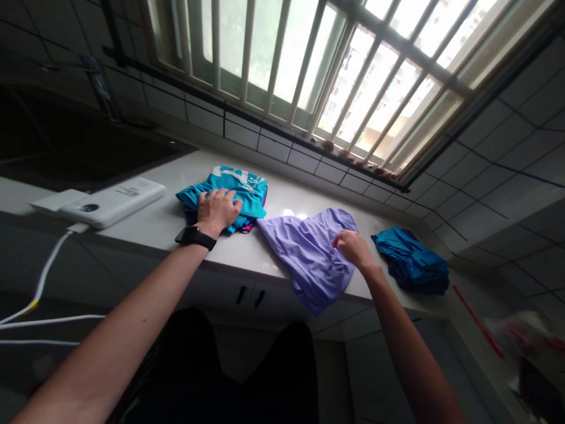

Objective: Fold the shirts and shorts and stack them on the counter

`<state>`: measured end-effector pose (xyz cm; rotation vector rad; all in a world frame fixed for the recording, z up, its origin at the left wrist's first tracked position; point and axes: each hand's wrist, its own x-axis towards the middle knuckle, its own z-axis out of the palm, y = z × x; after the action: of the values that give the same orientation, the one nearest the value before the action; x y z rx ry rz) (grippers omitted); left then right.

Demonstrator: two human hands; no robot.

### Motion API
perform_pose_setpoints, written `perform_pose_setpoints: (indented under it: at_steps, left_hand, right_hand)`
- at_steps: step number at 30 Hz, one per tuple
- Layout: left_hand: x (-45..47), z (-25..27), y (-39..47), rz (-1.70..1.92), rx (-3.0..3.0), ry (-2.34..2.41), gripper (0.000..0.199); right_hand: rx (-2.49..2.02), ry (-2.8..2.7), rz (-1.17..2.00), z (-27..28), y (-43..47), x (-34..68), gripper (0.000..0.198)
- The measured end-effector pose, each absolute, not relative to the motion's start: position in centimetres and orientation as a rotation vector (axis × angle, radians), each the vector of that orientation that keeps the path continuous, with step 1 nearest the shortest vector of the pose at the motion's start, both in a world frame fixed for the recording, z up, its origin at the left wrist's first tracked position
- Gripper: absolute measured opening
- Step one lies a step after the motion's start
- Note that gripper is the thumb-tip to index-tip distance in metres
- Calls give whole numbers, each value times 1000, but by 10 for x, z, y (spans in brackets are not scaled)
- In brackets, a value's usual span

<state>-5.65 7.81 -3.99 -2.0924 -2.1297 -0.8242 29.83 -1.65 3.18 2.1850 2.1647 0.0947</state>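
Note:
My left hand (217, 207), with a black watch on its wrist, lies flat on a stack of folded clothes. Its top piece is a teal garment (251, 200) with white print; darker and pink fabric peeks out beneath. To the right, a lavender garment (309, 253) is spread unevenly, its lower part hanging over the counter's front edge. My right hand (352, 247) is closed at that garment's right side, fingers curled against the cloth. The exact pinch is partly hidden. Beyond it, to the right, sits a folded dark blue pile of clothes (412, 262).
A white power bank (119, 203) with a plugged-in white cable (46, 271) lies on the white counter (150, 229) at left. Behind it are a dark sink (66, 141) and a faucet (101, 88). A barred window (300, 65) rises above the tiled back wall.

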Motion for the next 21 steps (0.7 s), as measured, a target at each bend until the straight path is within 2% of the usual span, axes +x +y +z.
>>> perform_pose_setpoints:
  at_steps: [3, 6, 11, 21]
  left_hand:
    - [-56, -41, 79, -843, -2076, -2131, 50]
    - [-56, -41, 79, -845, -2074, -2119, 51]
    - [-56, -42, 80, -838, -2087, -2100, 54]
    - [-55, -44, 81, -751, -2043, -2080, 55]
  right_hand:
    - [2486, 1960, 179, 20, -4, 302, 47]
    - [2571, 1831, 231, -14, 7, 295, 53]
    - [2566, 1971, 326, -50, 14, 296, 47]
    - [2583, 2141, 373, -46, 9, 301, 32]
